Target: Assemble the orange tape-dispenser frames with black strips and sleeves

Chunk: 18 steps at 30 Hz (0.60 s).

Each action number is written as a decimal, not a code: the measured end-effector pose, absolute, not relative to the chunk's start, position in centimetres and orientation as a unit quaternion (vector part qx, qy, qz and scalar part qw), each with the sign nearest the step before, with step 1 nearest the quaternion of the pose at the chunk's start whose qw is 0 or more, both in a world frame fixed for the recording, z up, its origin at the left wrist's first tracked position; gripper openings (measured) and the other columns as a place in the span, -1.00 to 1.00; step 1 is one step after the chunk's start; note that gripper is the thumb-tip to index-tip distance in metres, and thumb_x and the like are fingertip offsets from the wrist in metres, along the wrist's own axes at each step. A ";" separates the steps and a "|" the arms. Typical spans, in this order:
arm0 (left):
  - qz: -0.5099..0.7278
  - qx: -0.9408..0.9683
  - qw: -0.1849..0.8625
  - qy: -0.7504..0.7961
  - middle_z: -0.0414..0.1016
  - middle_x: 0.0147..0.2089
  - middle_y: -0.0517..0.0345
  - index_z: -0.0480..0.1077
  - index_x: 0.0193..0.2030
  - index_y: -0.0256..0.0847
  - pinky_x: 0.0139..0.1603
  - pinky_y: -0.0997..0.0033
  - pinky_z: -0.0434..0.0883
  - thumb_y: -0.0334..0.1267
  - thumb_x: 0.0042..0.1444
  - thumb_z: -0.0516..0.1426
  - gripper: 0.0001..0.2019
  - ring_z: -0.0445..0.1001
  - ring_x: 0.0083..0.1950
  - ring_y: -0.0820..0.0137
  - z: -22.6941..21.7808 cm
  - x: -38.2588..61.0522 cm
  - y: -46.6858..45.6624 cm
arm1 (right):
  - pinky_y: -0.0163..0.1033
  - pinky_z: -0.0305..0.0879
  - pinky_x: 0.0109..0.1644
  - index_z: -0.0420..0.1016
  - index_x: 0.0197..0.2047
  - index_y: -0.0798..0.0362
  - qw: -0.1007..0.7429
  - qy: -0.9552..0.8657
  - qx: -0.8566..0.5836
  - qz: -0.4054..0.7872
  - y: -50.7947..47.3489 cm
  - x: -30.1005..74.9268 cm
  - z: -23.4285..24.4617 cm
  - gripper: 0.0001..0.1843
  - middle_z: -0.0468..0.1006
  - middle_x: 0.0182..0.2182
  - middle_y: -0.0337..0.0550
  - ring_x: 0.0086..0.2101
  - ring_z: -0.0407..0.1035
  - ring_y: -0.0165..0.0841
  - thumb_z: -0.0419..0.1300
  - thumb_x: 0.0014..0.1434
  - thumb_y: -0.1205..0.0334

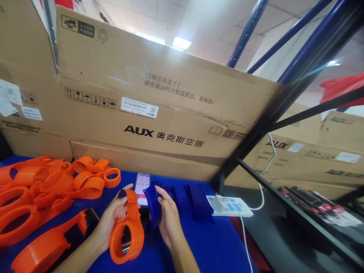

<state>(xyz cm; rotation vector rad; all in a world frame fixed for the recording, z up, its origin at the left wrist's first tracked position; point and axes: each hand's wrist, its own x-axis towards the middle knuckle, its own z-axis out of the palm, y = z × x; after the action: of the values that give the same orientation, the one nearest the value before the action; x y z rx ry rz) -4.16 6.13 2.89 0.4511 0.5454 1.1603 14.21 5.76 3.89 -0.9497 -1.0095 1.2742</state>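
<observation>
My left hand [113,212] is closed around the ribbed stem of an orange plastic ring piece [138,242]. The round opening of that piece hangs down toward me. Beside it, my right hand [168,212] pinches a blue flat curved piece [152,206] between thumb and fingers. The two pieces are close together; whether they touch, I cannot tell. Behind them a phone [143,183] showing a timer lies on the blue table surface [210,242]. More dark blue flat pieces [196,201] lie in a row to the right of my right hand.
Many similar orange plastic pieces [57,182] are heaped at the left. Nearer me lies a larger orange piece with a black part [42,246]. A white power strip [230,206] with cables is at the right. Large cardboard boxes [170,117] and a dark rack post [250,140] stand behind.
</observation>
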 end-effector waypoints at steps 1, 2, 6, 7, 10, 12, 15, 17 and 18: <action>0.543 0.213 0.772 0.254 0.61 -0.17 0.04 0.14 0.44 0.00 -0.21 0.17 0.55 -0.22 0.18 0.27 -0.29 0.63 -0.24 0.18 2.7 -4.1 6.1 | -0.06 0.47 0.03 0.52 0.18 -0.06 0.583 -0.451 -0.422 0.529 5.7 14.0 3.8 -0.59 0.68 -0.14 -0.14 -0.10 0.57 -0.15 0.15 0.32 0.06; 0.547 0.216 0.768 0.255 0.62 -0.13 0.03 0.17 0.43 0.02 -0.19 0.18 0.55 -0.23 0.17 0.28 -0.30 0.64 -0.20 0.16 2.7 -4.0 6.1 | -0.07 0.47 0.04 0.54 0.15 -0.07 0.573 -0.475 -0.435 0.507 5.7 13.8 3.7 -0.62 0.68 -0.15 -0.15 -0.07 0.56 -0.14 0.13 0.34 0.03; 0.554 0.225 0.754 0.270 0.63 0.05 0.03 0.29 0.35 0.05 -0.03 0.22 0.54 -0.26 0.14 0.33 -0.37 0.65 -0.01 0.13 2.9 -3.7 5.7 | -0.06 0.40 0.18 0.55 0.14 -0.07 0.507 -0.604 -0.438 0.431 5.0 13.1 3.8 -0.63 0.65 -0.03 -0.14 0.05 0.50 -0.14 0.14 0.39 -0.03; 0.556 0.227 0.749 0.278 0.63 0.08 0.04 0.31 0.33 0.06 0.01 0.25 0.53 -0.25 0.13 0.34 -0.37 0.64 0.03 0.14 3.1 -3.7 5.6 | -0.04 0.37 0.22 0.51 0.19 -0.08 0.491 -0.633 -0.430 0.417 4.8 12.9 3.8 -0.60 0.63 0.03 -0.12 0.09 0.48 -0.14 0.19 0.37 -0.02; 0.563 0.231 0.736 0.297 0.65 0.08 0.06 0.33 0.32 0.06 0.04 0.28 0.51 -0.23 0.09 0.38 -0.35 0.64 0.05 0.15 3.9 -3.6 5.2 | 0.00 0.31 0.29 0.38 0.31 -0.08 0.472 -0.682 -0.422 0.368 4.3 12.6 3.8 -0.44 0.54 0.19 -0.05 0.16 0.43 -0.12 0.32 0.28 0.06; 0.565 0.233 0.734 0.297 0.67 0.05 0.06 0.32 0.33 0.06 0.06 0.25 0.51 -0.22 0.09 0.39 -0.33 0.65 0.03 0.13 4.4 -3.6 5.0 | 0.02 0.30 0.31 0.37 0.32 -0.09 0.480 -0.688 -0.424 0.341 4.3 12.5 3.7 -0.44 0.52 0.20 -0.04 0.19 0.41 -0.12 0.31 0.29 0.11; 0.571 0.238 0.729 0.294 0.66 0.06 0.06 0.28 0.35 0.07 0.09 0.20 0.50 -0.20 0.10 0.39 -0.31 0.65 0.03 0.11 4.7 -3.3 4.7 | 0.00 0.35 0.27 0.41 0.30 -0.09 0.486 -0.687 -0.428 0.330 4.4 12.5 3.7 -0.53 0.55 0.14 -0.05 0.14 0.45 -0.15 0.22 0.35 0.16; 0.571 0.243 0.728 0.292 0.65 0.08 0.07 0.24 0.36 0.10 0.11 0.19 0.49 -0.20 0.10 0.39 -0.29 0.64 0.06 0.10 4.3 -3.2 4.8 | -0.03 0.40 0.21 0.44 0.29 -0.09 0.478 -0.686 -0.436 0.331 4.5 12.5 3.9 -0.56 0.57 0.08 -0.05 0.08 0.49 -0.16 0.21 0.37 0.15; 0.570 0.246 0.729 0.290 0.64 0.09 0.07 0.23 0.37 0.11 0.13 0.19 0.49 -0.19 0.11 0.38 -0.28 0.63 0.08 0.10 4.1 -3.2 4.8 | -0.05 0.43 0.18 0.46 0.28 -0.08 0.471 -0.688 -0.439 0.335 4.5 12.5 4.0 -0.57 0.58 0.06 -0.06 0.04 0.50 -0.17 0.21 0.38 0.14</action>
<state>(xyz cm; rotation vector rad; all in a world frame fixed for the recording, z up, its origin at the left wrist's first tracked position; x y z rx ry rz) -3.18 4.81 4.08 0.5418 0.6385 1.2552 12.55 4.55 4.04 -1.0741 -1.6855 0.8208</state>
